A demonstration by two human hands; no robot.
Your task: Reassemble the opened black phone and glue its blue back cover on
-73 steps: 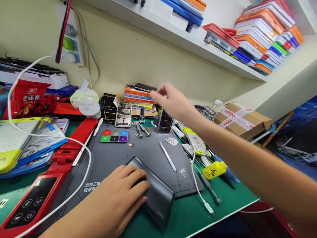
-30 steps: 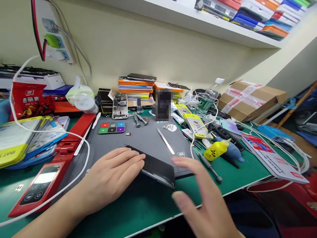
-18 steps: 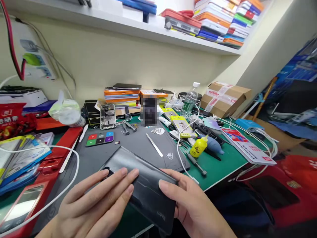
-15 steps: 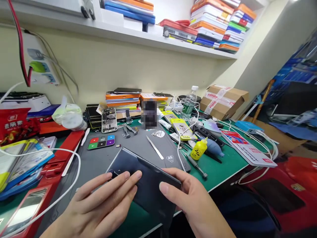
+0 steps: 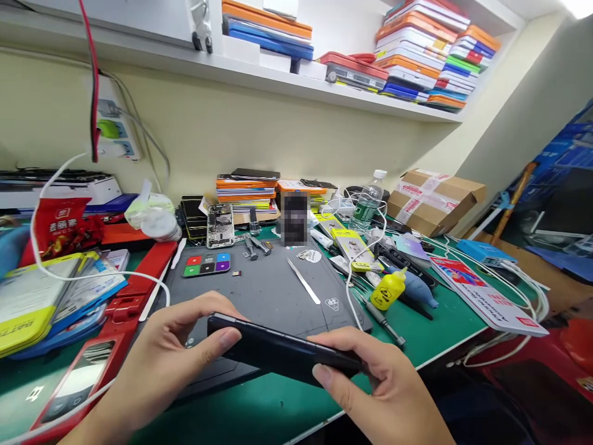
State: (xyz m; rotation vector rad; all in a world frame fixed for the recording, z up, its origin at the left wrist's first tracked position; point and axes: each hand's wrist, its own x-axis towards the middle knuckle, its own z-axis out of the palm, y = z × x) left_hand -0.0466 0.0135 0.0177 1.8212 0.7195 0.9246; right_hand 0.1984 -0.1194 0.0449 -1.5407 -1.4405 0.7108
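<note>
A black smartphone [image 5: 273,347] is held edge-on above the front of the grey work mat [image 5: 259,290]. My left hand [image 5: 180,352] grips its left end, thumb on the near side and fingers behind. At the other end my right hand [image 5: 370,371] pinches it between thumb and fingers. Beyond the phone, white tweezers [image 5: 303,281] lie on the mat. A small chip-like part [image 5: 236,273] sits near a colourful tile holder [image 5: 207,264], with small screwdrivers [image 5: 257,246] behind it.
An opened phone housing [image 5: 220,225] leans at the back. Right of the mat are a yellow dropper bottle [image 5: 388,290], a blue air blower [image 5: 419,287], a water bottle [image 5: 367,204] and a cardboard box [image 5: 433,201]. A red clamp tool [image 5: 125,315] and a white cable [image 5: 139,275] lie left.
The phone has been tipped from showing its broad face to edge-on. My left hand moved from flat fingers on that face to gripping the left end. The view shifted slightly.
</note>
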